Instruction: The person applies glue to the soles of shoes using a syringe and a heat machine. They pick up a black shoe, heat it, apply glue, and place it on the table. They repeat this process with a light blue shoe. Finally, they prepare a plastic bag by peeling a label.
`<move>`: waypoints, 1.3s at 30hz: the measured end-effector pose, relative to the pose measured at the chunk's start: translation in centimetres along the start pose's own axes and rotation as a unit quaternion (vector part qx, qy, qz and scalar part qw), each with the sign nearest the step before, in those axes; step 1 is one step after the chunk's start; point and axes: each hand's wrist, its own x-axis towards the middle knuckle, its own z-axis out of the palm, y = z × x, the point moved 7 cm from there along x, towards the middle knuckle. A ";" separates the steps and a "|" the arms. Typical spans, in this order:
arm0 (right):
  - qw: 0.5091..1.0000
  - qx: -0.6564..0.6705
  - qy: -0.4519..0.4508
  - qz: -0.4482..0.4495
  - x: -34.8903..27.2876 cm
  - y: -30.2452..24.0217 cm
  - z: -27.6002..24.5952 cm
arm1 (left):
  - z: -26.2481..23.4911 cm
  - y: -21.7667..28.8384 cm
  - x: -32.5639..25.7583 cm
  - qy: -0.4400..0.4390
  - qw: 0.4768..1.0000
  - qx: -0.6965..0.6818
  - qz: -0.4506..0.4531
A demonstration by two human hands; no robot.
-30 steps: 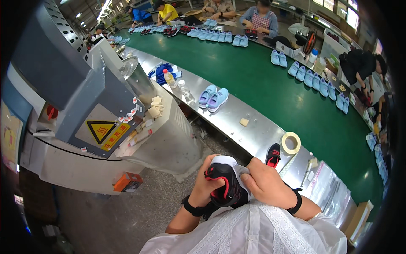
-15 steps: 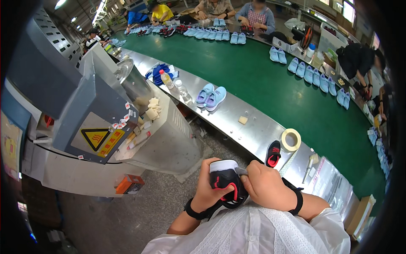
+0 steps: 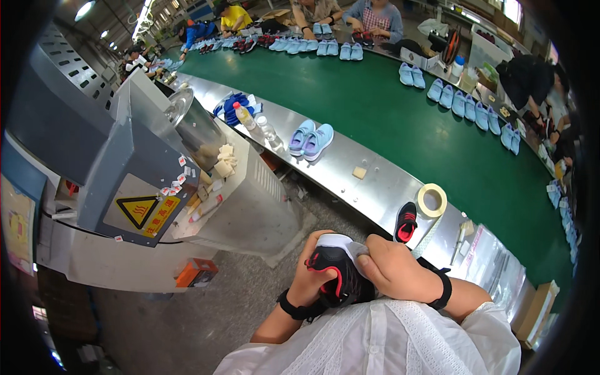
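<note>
In front of my chest, my left hand (image 3: 309,275) is closed around a black sneaker (image 3: 340,270) with red lining and a white sole. The sneaker's white sole edge faces up and away from me. My right hand (image 3: 397,269) pinches a thin, pale grey piece (image 3: 357,255), possibly cloth, against the sole edge. Its exact kind cannot be made out. Beyond my right hand, a matching black and red sneaker (image 3: 406,222) lies on the metal ledge (image 3: 381,197), beside a roll of cream tape (image 3: 432,200).
A green conveyor belt (image 3: 369,119) carries pale blue shoes, with several people working along its far side. A blue pair (image 3: 310,141) and bottles (image 3: 251,120) stand on the ledge. Left is a grey machine (image 3: 134,181) with a heat-warning label; plastic bags (image 3: 487,265) lie right.
The sneaker has tilted in my left hand, showing more of its red-lined opening. More of the grey piece shows at my right fingertips. Some blue shoes at the right have shifted slightly along the belt.
</note>
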 end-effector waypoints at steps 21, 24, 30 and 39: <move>0.991 -0.128 0.020 -0.042 0.3 0.6 0.2 | -0.8 -0.9 1.2 0.030 0.992 0.126 0.002; 0.998 -0.058 -0.006 -0.018 0.7 1.8 0.3 | -1.0 -2.1 1.9 -0.014 1.000 0.011 -0.017; 0.940 0.310 0.060 0.130 -1.7 6.5 -2.0 | -1.2 -3.1 3.0 -0.036 0.996 -0.082 0.017; 0.975 0.104 0.072 0.184 -6.9 8.5 -1.7 | 0.5 -6.6 5.3 -0.027 0.999 -0.043 -0.008</move>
